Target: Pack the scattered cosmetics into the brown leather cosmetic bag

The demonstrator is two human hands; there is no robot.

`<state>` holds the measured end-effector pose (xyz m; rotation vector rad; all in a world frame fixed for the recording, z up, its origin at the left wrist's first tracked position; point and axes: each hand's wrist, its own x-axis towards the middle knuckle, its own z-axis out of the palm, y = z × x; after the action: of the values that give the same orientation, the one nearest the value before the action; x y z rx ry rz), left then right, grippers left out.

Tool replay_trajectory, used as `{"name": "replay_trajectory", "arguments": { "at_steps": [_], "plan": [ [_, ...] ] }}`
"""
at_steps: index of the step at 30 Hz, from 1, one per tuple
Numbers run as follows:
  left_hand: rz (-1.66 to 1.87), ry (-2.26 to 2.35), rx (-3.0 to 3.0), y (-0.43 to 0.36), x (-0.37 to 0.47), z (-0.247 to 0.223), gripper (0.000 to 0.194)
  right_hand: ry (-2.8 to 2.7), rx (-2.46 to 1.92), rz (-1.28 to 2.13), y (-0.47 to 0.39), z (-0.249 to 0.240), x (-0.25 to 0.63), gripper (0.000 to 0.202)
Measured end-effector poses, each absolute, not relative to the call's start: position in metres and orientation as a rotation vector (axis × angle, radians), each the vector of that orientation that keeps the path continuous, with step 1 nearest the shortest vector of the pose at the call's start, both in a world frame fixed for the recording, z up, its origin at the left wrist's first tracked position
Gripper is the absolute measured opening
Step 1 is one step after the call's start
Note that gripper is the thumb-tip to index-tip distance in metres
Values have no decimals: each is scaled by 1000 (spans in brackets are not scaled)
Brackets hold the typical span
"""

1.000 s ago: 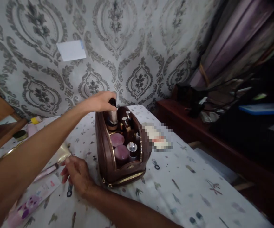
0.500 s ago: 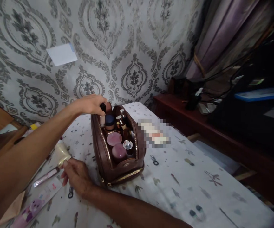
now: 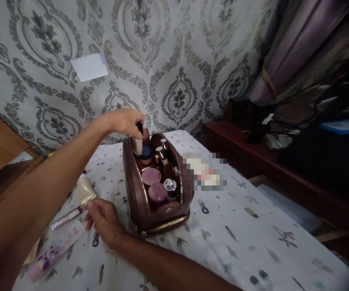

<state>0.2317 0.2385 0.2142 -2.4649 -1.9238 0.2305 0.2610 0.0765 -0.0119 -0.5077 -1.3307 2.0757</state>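
Observation:
A brown makeup bag (image 3: pixel 132 194) stands unzipped on the patterned cloth. Pinched by its black cap in my left hand (image 3: pixel 126 121) is a beige foundation bottle (image 3: pixel 138 145), upright at the bag's far left corner, its lower end within the opening. Two pink round lids (image 3: pixel 152 176), a jar with a dark blue lid (image 3: pixel 146 152) and several small bottles (image 3: pixel 160 152) fill the bag. To the left of the bag, my right hand (image 3: pixel 103 220) has its thumb and fingers closed on the end of a pale yellow tube (image 3: pixel 85 189).
A slim lip gloss tube (image 3: pixel 66 219) and a pink tube with a bear print (image 3: pixel 53 251) lie left of my right hand. Right of the bag is a blurred-out item (image 3: pixel 204 171). A dark red wooden unit (image 3: pixel 223 141) borders the bed's right side; patterned wallpaper (image 3: pixel 179 95) rises behind.
My left hand has risen a little with the foundation bottle, and more of its beige body shows. My right hand stays at the yellow tube. The whole view has shifted slightly.

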Motion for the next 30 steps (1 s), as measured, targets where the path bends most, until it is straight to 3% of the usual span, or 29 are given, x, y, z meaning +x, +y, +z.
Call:
{"name": "replay_trajectory", "arguments": {
  "at_steps": [4, 13, 16, 22, 30],
  "plan": [
    [239, -1927, -2463, 239, 236, 217, 33, -1322, -515, 2094, 76, -11, 261, 43],
    [731, -1813, -2251, 231, 254, 190, 36, -1315, -508, 2087, 77, -14, 258, 26],
    [796, -1808, -2208, 233, 259, 181, 44, -1300, -516, 2091, 77, -15, 257, 25],
    [930, -1830, -2162, 243, 263, 170, 41, -1304, -522, 2085, 77, -15, 256, 26],
    [901, -1960, -2199, 258, 259, 162, 46, -1297, -510, 2087, 76, -16, 256, 29]
  ]
}}
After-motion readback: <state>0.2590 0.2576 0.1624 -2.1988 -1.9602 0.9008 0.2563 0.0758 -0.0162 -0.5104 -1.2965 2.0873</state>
